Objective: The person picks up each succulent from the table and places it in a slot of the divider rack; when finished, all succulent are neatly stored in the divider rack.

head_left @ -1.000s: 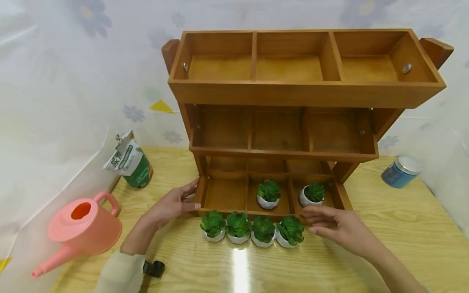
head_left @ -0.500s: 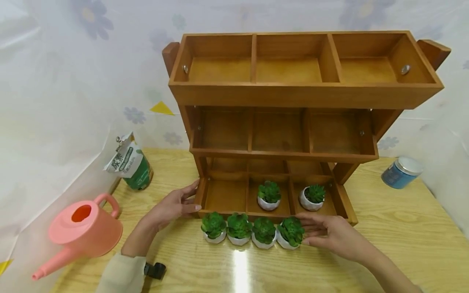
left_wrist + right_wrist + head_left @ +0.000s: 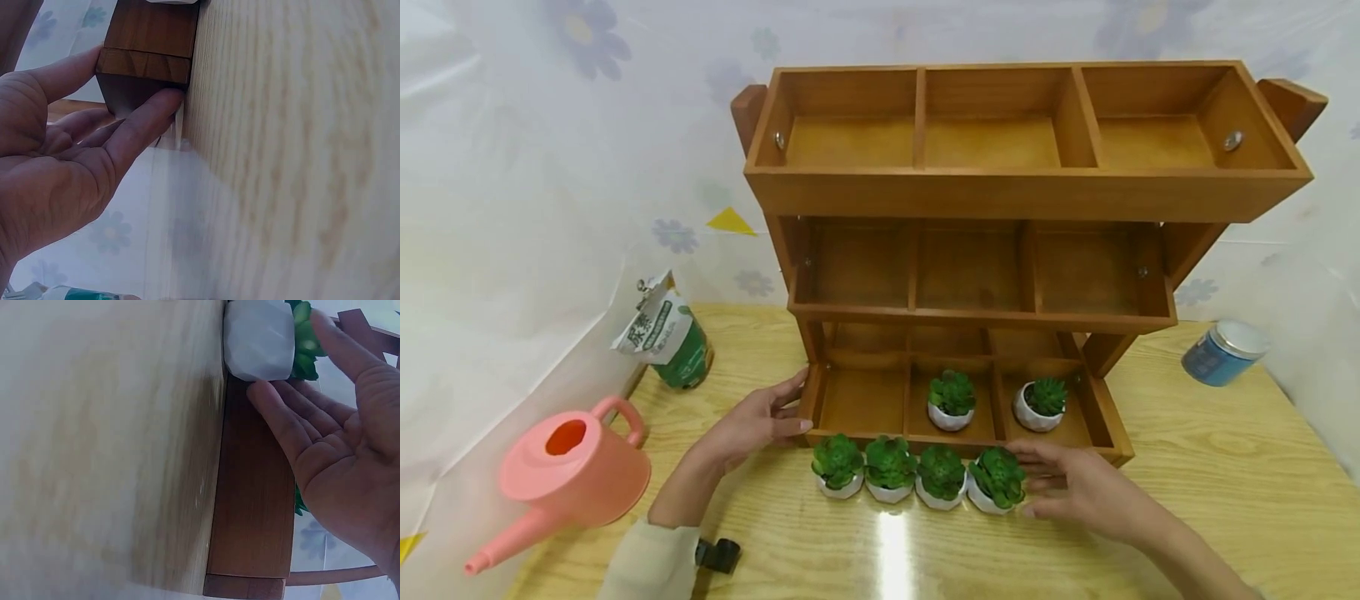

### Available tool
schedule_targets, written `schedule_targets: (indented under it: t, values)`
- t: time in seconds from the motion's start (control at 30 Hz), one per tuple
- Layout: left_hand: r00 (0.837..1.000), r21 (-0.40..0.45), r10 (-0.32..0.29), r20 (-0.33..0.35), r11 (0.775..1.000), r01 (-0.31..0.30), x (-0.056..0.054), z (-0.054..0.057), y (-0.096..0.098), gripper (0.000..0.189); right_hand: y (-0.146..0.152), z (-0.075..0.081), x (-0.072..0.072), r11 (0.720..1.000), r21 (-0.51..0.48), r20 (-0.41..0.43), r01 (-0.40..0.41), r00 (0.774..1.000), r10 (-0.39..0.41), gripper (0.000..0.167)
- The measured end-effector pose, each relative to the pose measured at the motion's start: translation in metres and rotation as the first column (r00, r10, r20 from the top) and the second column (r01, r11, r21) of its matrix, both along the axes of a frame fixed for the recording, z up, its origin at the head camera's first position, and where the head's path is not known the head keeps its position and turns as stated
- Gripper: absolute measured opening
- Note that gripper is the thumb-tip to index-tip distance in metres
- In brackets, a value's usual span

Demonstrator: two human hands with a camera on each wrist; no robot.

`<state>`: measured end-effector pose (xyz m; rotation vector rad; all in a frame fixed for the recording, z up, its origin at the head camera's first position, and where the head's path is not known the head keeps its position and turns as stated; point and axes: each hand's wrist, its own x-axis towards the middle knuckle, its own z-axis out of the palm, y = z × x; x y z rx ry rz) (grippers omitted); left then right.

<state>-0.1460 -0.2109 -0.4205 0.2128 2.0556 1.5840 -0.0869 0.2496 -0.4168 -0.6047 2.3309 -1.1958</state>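
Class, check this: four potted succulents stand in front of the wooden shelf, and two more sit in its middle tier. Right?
Wrong tier: the head view shows those two succulents in the bottom tier, while four succulents stand in front of the wooden shelf.

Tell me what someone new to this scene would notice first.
Probably the wooden rack, looming from the middle to the right of the head view, with two plants in its bottom tier. Next, the pink watering can at the left, and the row of four plants before the rack, the right hand at its right end.
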Motion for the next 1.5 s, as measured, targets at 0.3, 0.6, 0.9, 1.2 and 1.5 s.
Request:
schedule_targets:
  t: [0.3, 0.6, 0.9, 1.2, 1.5]
  values:
    - [1.0, -0.001, 0.014, 0.012, 1.0, -0.014, 0.0, 0.001, 0.002, 0.085, -0.011, -0.003, 0.001, 0.983, 0.185, -0.151, -0.005, 0.988, 0.034, 0.082]
    - [1.0, -0.018, 0.001, 0.0, 1.0, -0.001, 0.0, 0.005, 0.003, 0.083, -0.018, -0.005, 0.004, 0.962, 0.274, -0.298, -0.007, 0.95, 0.092, 0.071]
    - [1.0, -0.019, 0.022, 0.007, 1.0, -0.022, 0.001, 0.002, 0.005, 0.083, -0.013, 0.001, 0.009, 0.976, 0.215, -0.317, 0.028, 0.947, 0.043, 0.062]
    - [1.0, -0.016, 0.024, -0.003, 1.0, -0.024, 0.0, 0.002, 0.004, 0.081, -0.011, 0.018, 0.007, 0.985, 0.168, -0.336, 0.049, 0.942, 0.011, 0.063]
    - [1.0, -0.005, 0.009, -0.01, 1.0, -0.009, 0.0, 0.003, 0.001, 0.08, -0.011, 0.029, 0.0, 0.971, 0.204, -0.401, 0.128, 0.915, -0.037, 0.068]
